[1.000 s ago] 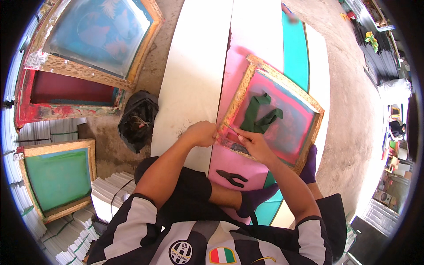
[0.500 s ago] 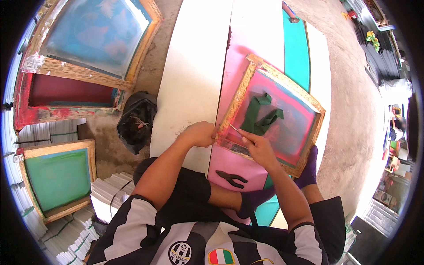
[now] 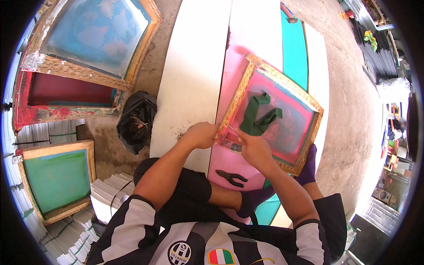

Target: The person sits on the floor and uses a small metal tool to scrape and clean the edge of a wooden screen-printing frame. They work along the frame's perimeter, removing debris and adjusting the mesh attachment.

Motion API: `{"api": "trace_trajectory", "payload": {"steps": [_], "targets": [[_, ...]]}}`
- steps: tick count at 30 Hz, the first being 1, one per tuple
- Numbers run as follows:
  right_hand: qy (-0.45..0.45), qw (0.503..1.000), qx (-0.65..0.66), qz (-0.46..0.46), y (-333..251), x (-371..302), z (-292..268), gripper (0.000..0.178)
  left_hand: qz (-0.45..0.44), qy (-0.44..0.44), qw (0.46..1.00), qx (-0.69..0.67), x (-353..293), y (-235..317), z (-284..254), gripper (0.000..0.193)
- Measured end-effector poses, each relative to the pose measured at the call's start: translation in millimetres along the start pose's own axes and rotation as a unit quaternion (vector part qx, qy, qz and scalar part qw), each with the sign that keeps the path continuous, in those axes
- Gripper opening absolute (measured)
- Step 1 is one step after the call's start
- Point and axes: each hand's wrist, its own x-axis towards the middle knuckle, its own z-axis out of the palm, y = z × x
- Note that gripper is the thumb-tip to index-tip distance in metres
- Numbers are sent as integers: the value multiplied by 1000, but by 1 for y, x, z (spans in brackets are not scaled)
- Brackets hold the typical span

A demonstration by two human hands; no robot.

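Note:
A wooden screen-printing frame point(image 3: 230, 105) with pink-stained mesh lies tilted across the boards in front of me. At its left side, near the lower corner, my left hand point(image 3: 201, 134) is closed on the wood. My right hand point(image 3: 256, 151) grips a thin metal tool point(image 3: 231, 127), its tip against the frame's left bar; the handle is hidden in my fist. A folded strip of dark green cloth point(image 3: 255, 121) rests on the mesh. Black-handled pliers point(image 3: 231, 177) lie on the pink board below the frame. Small dark bits point(image 3: 180, 131) are scattered beside my left hand.
A hammer point(image 3: 289, 14) lies at the far end of the teal board. To the left are a black plastic bag point(image 3: 137, 121), a blue-mesh frame point(image 3: 84, 73), a red frame point(image 3: 66, 115) and a green-mesh frame point(image 3: 33, 154). Paper stacks point(image 3: 110, 192) stand near my left elbow.
My right hand has turned and moved slightly left and down, with the tool's tip still at the frame's left bar. My left hand stays nearly in place.

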Motion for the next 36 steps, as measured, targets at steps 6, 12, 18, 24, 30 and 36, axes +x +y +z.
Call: {"api": "trace_trajectory", "payload": {"steps": [6, 12, 18, 24, 30, 36], "targets": [[-32, 999, -16, 17, -13, -3, 11, 43, 0, -4, 1000, 8, 0, 2, -1, 26], [-38, 994, 97, -25, 21, 11, 13, 44, -6, -12, 1000, 11, 1, 6, -5, 27], [-48, 962, 267, -25, 50, 18, 30, 41, -1, -9, 1000, -3, 3, 4, -4, 27], [-56, 956, 283, -56, 60, 23, 38, 42, 9, -12, 1000, -27, 1, 2, -7, 29], [-6, 952, 294, -85, 64, 27, 49, 40, -3, -41, 999, -31, 3, -3, -5, 26], [-173, 816, 545, 83, 57, 25, 20, 38, -15, -81, 994, -70, 1, 0, -15, 25]]}}
